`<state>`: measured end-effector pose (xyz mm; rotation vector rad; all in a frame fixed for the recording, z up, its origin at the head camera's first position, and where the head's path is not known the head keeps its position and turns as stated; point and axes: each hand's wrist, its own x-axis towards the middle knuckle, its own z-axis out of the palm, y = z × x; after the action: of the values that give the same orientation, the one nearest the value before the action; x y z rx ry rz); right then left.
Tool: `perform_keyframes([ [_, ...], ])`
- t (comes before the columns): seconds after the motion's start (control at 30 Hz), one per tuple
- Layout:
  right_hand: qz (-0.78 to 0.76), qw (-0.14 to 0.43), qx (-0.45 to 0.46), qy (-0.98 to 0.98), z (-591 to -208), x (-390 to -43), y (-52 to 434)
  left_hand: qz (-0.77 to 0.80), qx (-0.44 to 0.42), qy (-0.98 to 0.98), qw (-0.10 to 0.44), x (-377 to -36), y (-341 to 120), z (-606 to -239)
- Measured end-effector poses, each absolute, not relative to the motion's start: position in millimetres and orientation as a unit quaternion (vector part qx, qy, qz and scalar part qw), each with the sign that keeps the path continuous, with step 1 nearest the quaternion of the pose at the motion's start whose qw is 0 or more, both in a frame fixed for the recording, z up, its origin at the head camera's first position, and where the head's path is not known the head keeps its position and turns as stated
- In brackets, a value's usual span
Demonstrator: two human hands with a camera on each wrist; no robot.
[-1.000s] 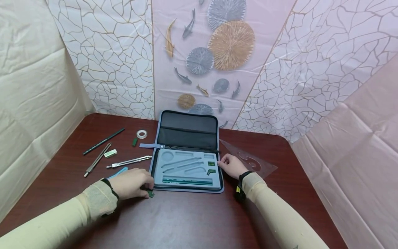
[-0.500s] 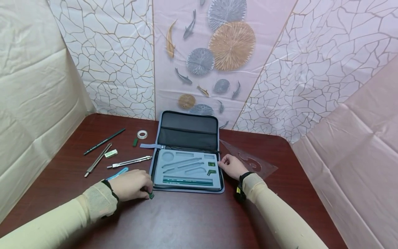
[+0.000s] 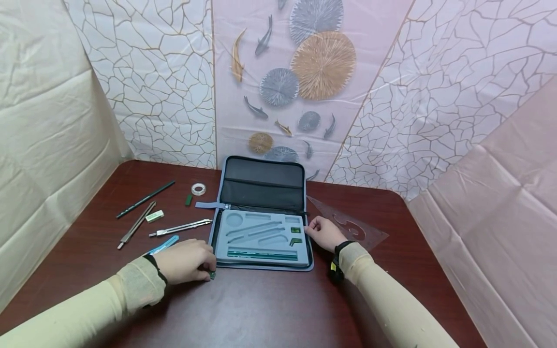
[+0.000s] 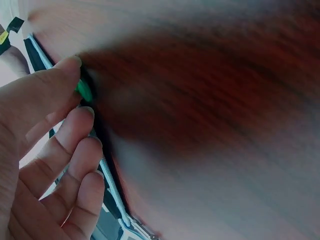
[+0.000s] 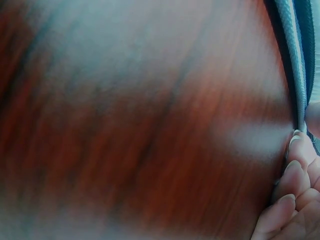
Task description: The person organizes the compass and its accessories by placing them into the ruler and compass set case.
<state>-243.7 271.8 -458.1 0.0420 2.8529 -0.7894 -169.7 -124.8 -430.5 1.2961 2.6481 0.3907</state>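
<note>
Tabletop (image 3: 270, 304): left hand (image 3: 184, 262) pinches green piece (image 3: 212, 275) at fingertips; right hand (image 3: 323, 233) seemingly curled.

Head cam sits up high, looking forward and down over the whole desk (image 3: 270, 309) with the open case (image 3: 263, 212) dead centre against the back wall. Both wrist cams are jammed right down near the wood, super close and blurry. The left one catches the case's left edge (image 4: 107, 175), the right one its right edge (image 5: 295, 60), so all three share that case.
</note>
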Motion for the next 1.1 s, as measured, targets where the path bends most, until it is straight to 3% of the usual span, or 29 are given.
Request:
perform_keyframes([
  [0.67,-0.262,0.093,0.016,0.96,-459,-246,273,0.145,0.439,0.886,0.047,-166,-123,-428],
  [1.1,-0.257,0.094,0.02,0.962,-459,-246,272,0.171,0.35,0.921,-0.003,-208,-120,-394],
])
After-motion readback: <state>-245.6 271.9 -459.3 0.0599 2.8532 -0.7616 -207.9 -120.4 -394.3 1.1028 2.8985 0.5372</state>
